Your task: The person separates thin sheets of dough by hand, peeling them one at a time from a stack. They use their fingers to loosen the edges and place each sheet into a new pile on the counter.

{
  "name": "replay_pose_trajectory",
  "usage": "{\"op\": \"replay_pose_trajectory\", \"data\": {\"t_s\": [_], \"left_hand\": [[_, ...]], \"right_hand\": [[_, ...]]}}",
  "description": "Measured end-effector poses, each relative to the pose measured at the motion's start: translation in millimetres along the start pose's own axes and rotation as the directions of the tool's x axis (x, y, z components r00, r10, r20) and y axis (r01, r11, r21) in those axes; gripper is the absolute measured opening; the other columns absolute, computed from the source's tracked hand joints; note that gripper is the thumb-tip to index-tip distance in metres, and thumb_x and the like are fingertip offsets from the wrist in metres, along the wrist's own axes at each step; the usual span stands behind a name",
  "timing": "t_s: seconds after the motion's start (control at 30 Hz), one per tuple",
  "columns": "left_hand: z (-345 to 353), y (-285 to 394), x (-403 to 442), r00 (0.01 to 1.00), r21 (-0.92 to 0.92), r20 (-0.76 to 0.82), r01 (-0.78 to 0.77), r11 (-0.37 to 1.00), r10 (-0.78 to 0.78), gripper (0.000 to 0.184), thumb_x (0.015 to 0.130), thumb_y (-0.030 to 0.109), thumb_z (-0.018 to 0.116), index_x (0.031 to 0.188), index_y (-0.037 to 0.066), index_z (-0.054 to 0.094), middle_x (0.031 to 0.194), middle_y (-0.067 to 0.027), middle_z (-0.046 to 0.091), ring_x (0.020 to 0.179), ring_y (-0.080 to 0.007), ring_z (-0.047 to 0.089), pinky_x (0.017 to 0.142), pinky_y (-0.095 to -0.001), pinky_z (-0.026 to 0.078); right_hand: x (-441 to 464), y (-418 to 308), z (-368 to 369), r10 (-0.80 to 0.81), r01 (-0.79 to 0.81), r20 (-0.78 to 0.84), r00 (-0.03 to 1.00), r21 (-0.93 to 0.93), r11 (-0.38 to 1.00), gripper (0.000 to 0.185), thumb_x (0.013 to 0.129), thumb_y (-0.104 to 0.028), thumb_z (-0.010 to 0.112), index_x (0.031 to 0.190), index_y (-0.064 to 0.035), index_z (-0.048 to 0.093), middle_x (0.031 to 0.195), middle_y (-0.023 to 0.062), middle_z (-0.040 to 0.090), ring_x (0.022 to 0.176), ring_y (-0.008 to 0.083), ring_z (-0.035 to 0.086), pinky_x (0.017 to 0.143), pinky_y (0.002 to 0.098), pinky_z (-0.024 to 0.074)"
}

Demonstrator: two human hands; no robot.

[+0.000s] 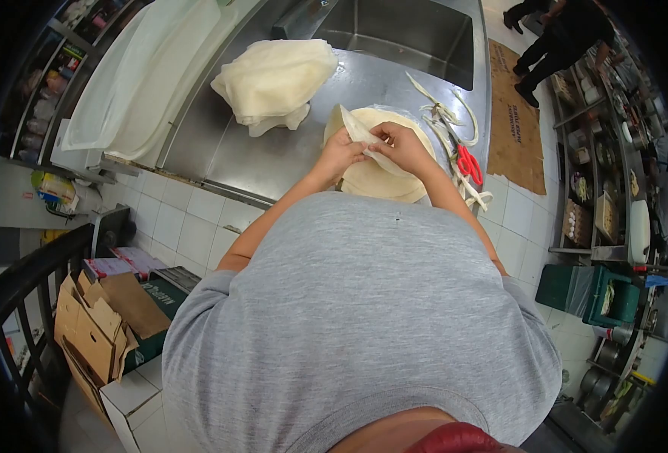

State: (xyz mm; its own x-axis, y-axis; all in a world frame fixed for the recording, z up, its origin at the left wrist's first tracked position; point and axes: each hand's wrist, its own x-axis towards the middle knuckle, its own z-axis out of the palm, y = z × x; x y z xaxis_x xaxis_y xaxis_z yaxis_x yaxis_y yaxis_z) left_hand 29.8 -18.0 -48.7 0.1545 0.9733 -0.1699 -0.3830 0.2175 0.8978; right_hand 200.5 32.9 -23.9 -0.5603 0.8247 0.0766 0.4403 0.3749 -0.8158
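Note:
My left hand (337,156) and my right hand (402,146) are close together, their fingers closed on the edge of a thin, pale wrapper sheet (357,130). The sheet is lifted and folded up over a stack of round wrappers (379,184) on the steel counter. To the left, a heaped pile of similar cream sheets (273,79) sits on the counter. Right of the stack lie red-handled scissors (468,164) among knotted pale strips (444,115).
A steel sink (402,34) is set in behind the stack. A long translucent plastic tub (134,83) stands at left. Flattened cardboard (516,121) covers floor on the right, where people in dark clothes (568,38) stand near loaded shelves (594,158). Boxes (96,325) are behind at left.

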Motion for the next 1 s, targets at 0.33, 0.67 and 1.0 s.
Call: {"op": "replay_pose_trajectory", "data": {"t_s": [0.33,0.67,1.0], "left_hand": [[7,15,-8,0.999,-0.003,-0.033,0.021,1.000,-0.021,0.033,0.088,0.003,0.051,0.121,0.002,0.046,0.113,-0.0106,0.057,0.099,-0.0184,0.058,0.082,-0.0319,0.051],[2,19,-6,0.997,0.016,-0.069,0.033,0.999,-0.032,0.032,0.088,0.003,0.050,0.120,0.000,0.047,0.111,-0.0116,0.058,0.096,-0.0185,0.060,0.080,-0.0316,0.052],[6,20,-11,0.999,0.054,-0.047,0.015,0.998,-0.012,0.036,0.086,0.005,0.054,0.121,0.000,0.046,0.107,-0.0105,0.060,0.091,-0.0173,0.061,0.076,-0.0290,0.052]], "right_hand": [[0,3,5,-0.093,0.085,-0.118,0.989,-0.075,0.994,0.016,0.082,-0.015,0.062,0.092,-0.0036,0.065,0.084,0.0137,0.065,0.072,0.0288,0.062,0.064,0.0344,0.0484],[2,8,11,0.011,0.009,-0.167,0.986,0.114,0.993,0.014,0.083,-0.014,0.062,0.087,-0.0002,0.062,0.074,0.0082,0.064,0.067,0.0157,0.059,0.063,0.0290,0.0475],[3,11,18,0.010,0.011,-0.189,0.982,0.106,0.994,0.016,0.082,-0.016,0.064,0.087,-0.0002,0.064,0.072,0.0100,0.063,0.061,0.0166,0.057,0.060,0.0289,0.0461]]}}
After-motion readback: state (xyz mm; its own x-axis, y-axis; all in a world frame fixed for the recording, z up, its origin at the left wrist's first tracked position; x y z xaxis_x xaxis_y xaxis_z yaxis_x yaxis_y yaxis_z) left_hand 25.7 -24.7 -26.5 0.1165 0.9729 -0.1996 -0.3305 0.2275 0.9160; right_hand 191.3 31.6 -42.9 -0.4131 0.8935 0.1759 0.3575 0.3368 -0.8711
